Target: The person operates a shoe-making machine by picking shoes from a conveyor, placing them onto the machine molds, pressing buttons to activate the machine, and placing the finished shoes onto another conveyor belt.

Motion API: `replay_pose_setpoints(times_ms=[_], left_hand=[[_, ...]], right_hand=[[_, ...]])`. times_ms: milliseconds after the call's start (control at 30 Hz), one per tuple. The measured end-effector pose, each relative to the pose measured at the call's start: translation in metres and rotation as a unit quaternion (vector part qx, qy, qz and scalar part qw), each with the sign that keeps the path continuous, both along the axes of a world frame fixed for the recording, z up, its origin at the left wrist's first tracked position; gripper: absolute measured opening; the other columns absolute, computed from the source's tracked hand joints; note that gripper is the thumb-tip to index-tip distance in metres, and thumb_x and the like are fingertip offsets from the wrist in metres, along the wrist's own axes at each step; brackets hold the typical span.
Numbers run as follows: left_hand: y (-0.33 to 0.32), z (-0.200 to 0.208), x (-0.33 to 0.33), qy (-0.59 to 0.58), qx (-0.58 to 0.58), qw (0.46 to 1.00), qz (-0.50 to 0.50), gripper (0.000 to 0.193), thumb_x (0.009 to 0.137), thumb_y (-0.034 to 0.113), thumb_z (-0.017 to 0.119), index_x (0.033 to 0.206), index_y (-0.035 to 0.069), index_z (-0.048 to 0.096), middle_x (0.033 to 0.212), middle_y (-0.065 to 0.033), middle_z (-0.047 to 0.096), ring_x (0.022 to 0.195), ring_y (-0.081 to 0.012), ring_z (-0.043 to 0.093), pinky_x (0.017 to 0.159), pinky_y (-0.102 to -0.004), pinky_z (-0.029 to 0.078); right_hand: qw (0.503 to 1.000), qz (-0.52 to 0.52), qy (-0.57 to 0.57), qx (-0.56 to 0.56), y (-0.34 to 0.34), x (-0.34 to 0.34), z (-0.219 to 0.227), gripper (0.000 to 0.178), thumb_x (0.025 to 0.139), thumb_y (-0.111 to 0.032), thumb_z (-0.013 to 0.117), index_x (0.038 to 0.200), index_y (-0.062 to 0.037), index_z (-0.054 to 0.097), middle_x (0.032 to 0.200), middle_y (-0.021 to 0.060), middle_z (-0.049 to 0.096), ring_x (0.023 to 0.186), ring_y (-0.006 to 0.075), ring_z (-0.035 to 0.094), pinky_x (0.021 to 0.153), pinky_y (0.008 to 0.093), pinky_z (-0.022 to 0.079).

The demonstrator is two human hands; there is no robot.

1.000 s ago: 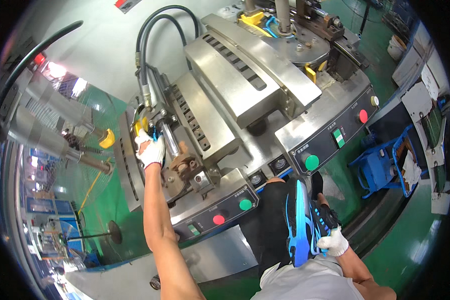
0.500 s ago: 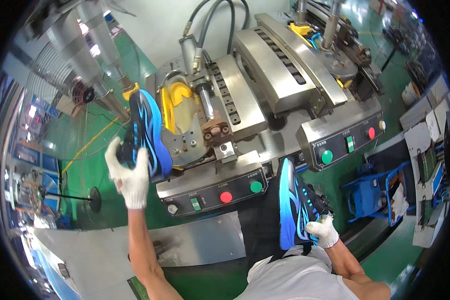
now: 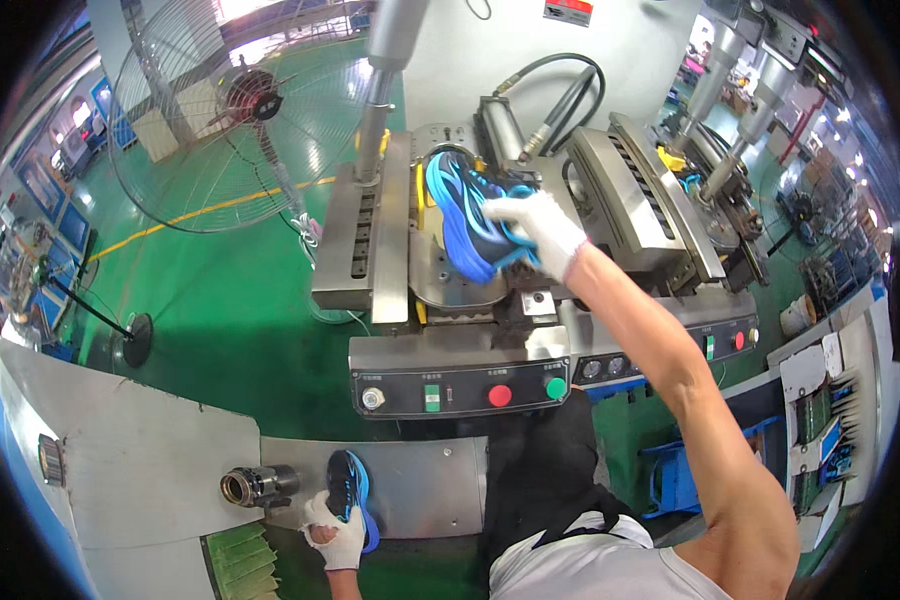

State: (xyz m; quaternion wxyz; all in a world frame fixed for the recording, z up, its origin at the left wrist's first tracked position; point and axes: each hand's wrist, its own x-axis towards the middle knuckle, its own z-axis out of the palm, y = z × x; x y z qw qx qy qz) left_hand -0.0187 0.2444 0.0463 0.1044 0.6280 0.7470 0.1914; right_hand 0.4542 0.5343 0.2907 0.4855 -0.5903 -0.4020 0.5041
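My right hand point(image 3: 540, 228), in a white glove, grips a black sneaker with a blue and turquoise sole point(image 3: 467, 215). That shoe is tilted over the left station of the pressing machine point(image 3: 450, 290), with its sole toward the left. Down at the lower left, my left hand point(image 3: 336, 535), also gloved in white, is closed on the heel end of a matching sneaker point(image 3: 348, 484). This second shoe is on or just above a grey metal plate point(image 3: 420, 500); contact cannot be made out.
A control panel point(image 3: 460, 393) with red and green buttons fronts the left station. A metal cylinder point(image 3: 260, 487) lies left of the second shoe. A large wire-caged fan point(image 3: 255, 105) stands at the far left. Steel press blocks point(image 3: 625, 190) stand to the right, with a blue cart point(image 3: 675, 475) below.
My left hand has brought its shoe from the left station down to the metal plate. My right hand has lifted its shoe from near my body up over the station. The view has shifted left.
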Motion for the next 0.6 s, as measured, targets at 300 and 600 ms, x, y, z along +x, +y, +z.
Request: replay_pose_setpoints(times_ms=[300, 600], left_hand=[[-0.002, -0.04, -0.003, -0.071, -0.018, 0.997, -0.029, 0.056, 0.074, 0.021, 0.089, 0.122, 0.005, 0.065, 0.127, -0.0169, 0.06, 0.114, -0.0391, 0.063, 0.098, -0.0504, 0.053], [0.005, -0.041, 0.005, -0.103, 0.028, 0.993, -0.057, 0.056, 0.079, 0.02, 0.085, 0.127, 0.004, 0.062, 0.134, -0.0185, 0.06, 0.118, -0.0403, 0.064, 0.101, -0.0495, 0.053]], right_hand=[[0.817, -0.009, -0.574, -0.046, 0.204, -0.011, -0.099, 0.037, 0.078, -0.023, 0.075, 0.108, -0.0023, 0.081, 0.11, 0.0199, 0.079, 0.103, 0.0371, 0.077, 0.09, 0.0413, 0.061], [0.801, 0.008, -0.595, -0.069, 0.18, -0.013, -0.108, 0.05, 0.088, -0.03, 0.061, 0.129, -0.0035, 0.073, 0.135, 0.0252, 0.069, 0.125, 0.0392, 0.068, 0.107, 0.046, 0.054]])
